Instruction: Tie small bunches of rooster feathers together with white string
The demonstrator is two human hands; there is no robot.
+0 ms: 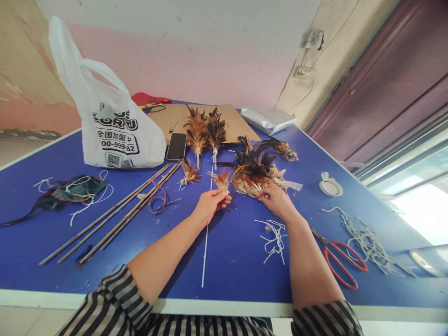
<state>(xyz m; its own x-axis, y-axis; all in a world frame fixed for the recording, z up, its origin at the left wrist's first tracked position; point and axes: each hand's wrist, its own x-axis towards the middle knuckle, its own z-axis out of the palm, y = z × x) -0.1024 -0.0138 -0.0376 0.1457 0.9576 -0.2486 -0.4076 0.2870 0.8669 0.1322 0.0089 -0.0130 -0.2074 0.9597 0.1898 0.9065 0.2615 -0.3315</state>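
My left hand [212, 205] pinches a small bunch of orange-brown feathers [221, 179] by its pale base, with the tips pointing up and away. My right hand [276, 200] is at the near edge of a loose pile of black and brown feathers [254, 168], thumb and fingers closed on a feather there; the fingertips are partly hidden. Left of the held bunch lies a small tied feather tuft [190, 173]. Farther back, two fuller feather bundles on short sticks, one brown [196, 130] and one darker [215, 130], rest partly on cardboard.
Thin sticks [122, 210], purple cord [159, 203] and a phone [176, 146] lie to the left, near a white plastic bag [119, 116]. White strings [275, 240], red-handled scissors [345, 261], a tangled string pile [371, 242] and a tape roll [331, 186] lie to the right.
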